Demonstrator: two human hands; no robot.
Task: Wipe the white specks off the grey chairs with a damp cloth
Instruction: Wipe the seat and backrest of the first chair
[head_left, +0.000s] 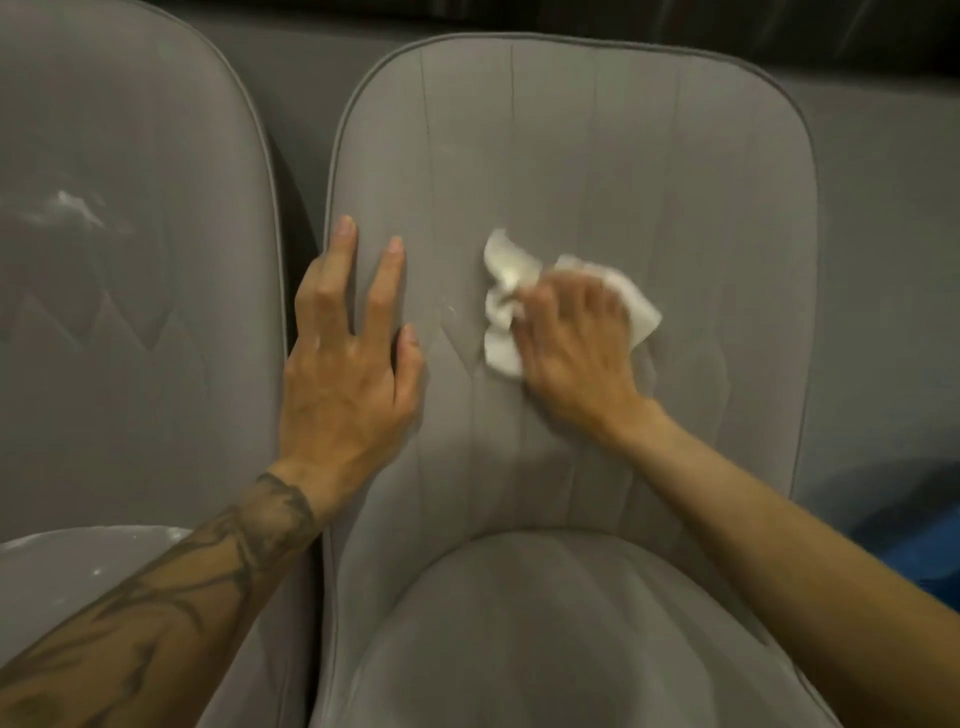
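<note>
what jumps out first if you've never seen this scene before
The crumpled white cloth stands out, held by the right hand against the backrest of the centre chair. The left hand rests flat on that backrest's left edge. A white smear marks the back of the left chair.

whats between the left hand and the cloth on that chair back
In the head view, only grey chair back lies between the left hand and the cloth, with one faint white speck.
</note>
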